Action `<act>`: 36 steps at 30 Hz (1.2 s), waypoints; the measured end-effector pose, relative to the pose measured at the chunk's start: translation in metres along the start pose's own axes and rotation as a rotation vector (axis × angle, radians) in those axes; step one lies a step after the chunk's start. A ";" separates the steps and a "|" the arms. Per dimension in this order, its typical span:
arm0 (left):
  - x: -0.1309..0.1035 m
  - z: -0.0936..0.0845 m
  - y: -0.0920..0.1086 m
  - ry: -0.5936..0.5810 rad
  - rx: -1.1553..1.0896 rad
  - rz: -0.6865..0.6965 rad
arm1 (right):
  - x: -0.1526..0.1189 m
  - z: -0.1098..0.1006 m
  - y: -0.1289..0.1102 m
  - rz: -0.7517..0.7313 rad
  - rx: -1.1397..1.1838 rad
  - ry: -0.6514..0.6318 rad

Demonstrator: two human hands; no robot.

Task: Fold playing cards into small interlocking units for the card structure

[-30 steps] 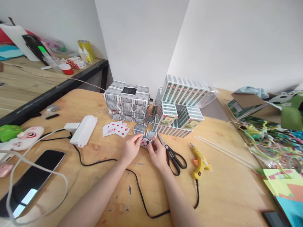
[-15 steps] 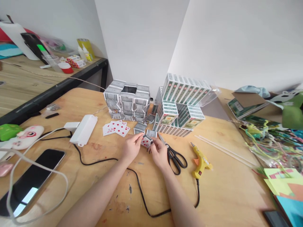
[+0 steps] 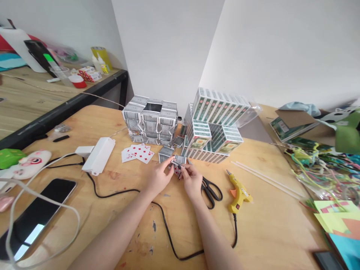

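Note:
Between my two hands is a folded playing card [image 3: 177, 170] with red diamonds on its face. My left hand [image 3: 159, 177] pinches its left side, and my right hand [image 3: 192, 182] pinches its right side. Fingers cover part of the card. Just beyond lie patterned card pieces [image 3: 165, 152], backs up. To their left several diamond cards [image 3: 139, 152] are fanned face up. Black-handled scissors [image 3: 210, 191] lie right of my right hand, their blades mostly hidden behind it. A boxy structure made of folded cards [image 3: 152, 122] stands at the back.
Stacked card boxes [image 3: 213, 127] stand behind the scissors. A yellow glue gun [image 3: 238, 193] and glue sticks [image 3: 264, 178] lie to the right. A black cord [image 3: 165, 221] crosses under my forearms. At left are a white power adapter [image 3: 99, 155] and a phone [image 3: 42, 213].
The card between my hands has tilted, showing less of its diamond face. My right hand has shifted slightly right and down, covering more of the scissors' blades.

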State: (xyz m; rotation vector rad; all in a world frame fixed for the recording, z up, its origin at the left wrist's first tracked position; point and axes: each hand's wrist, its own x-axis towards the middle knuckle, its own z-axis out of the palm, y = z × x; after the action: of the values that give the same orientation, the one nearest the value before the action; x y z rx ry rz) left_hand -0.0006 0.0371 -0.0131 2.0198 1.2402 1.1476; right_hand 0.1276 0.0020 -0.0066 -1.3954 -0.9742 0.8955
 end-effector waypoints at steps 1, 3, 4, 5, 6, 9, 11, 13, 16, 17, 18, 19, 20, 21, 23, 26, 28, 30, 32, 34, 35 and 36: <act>-0.001 0.001 -0.001 0.004 0.006 -0.005 | 0.000 0.000 0.000 -0.007 0.000 -0.010; -0.001 0.003 -0.002 0.012 0.023 -0.020 | -0.001 0.001 -0.001 -0.029 -0.003 -0.035; -0.001 0.003 -0.003 0.014 0.032 -0.027 | -0.002 0.002 -0.001 -0.043 -0.007 -0.044; -0.002 0.003 -0.003 0.014 0.040 -0.032 | -0.003 0.002 -0.002 -0.055 -0.013 -0.049; -0.002 0.003 -0.003 0.010 0.047 -0.034 | -0.003 0.002 -0.002 -0.066 -0.022 -0.051; -0.002 0.003 -0.001 0.000 0.063 -0.018 | -0.005 0.002 -0.002 -0.087 -0.081 -0.043; -0.002 0.002 0.001 0.009 0.074 0.000 | -0.004 0.001 -0.001 -0.110 -0.146 -0.016; -0.002 0.001 0.002 0.027 0.094 0.005 | -0.004 0.000 0.001 -0.148 -0.213 0.018; -0.002 -0.002 0.004 0.026 0.097 -0.020 | -0.003 -0.002 0.004 -0.196 -0.277 0.052; -0.001 -0.003 0.005 0.016 0.082 -0.021 | -0.003 -0.002 0.005 -0.204 -0.287 0.053; -0.001 -0.004 0.007 0.005 0.063 -0.016 | -0.003 -0.002 0.005 -0.211 -0.297 0.053; -0.001 -0.004 0.008 -0.004 0.047 -0.008 | -0.003 -0.002 0.006 -0.219 -0.306 0.053; -0.001 -0.005 0.009 -0.010 0.037 -0.001 | -0.003 -0.002 0.006 -0.229 -0.317 0.056; -0.001 -0.005 0.010 -0.014 0.032 0.000 | -0.003 -0.002 0.006 -0.239 -0.328 0.062; -0.001 -0.003 0.011 -0.009 0.037 -0.025 | -0.003 -0.003 0.005 -0.254 -0.344 0.080; -0.002 -0.001 0.010 0.010 0.041 -0.078 | -0.003 -0.003 0.004 -0.247 -0.342 0.088; -0.002 0.000 0.010 0.014 0.044 -0.099 | -0.003 -0.003 0.003 -0.233 -0.329 0.079; -0.002 0.000 0.009 0.012 0.050 -0.107 | -0.003 -0.003 0.002 -0.221 -0.316 0.073; -0.002 0.000 0.009 0.005 0.062 -0.111 | -0.003 -0.003 0.002 -0.214 -0.310 0.073; -0.002 -0.001 0.009 -0.011 0.073 -0.113 | -0.003 -0.003 0.001 -0.208 -0.310 0.078; -0.002 -0.002 0.009 -0.020 0.076 -0.112 | -0.003 -0.003 0.001 -0.204 -0.311 0.079; -0.001 -0.002 0.009 -0.029 0.076 -0.109 | -0.003 -0.003 0.001 -0.200 -0.313 0.079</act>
State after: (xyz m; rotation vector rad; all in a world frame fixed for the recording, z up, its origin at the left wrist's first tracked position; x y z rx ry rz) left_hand 0.0013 0.0318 -0.0061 1.9895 1.3804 1.0313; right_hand 0.1292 -0.0019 -0.0070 -1.5487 -1.2067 0.5513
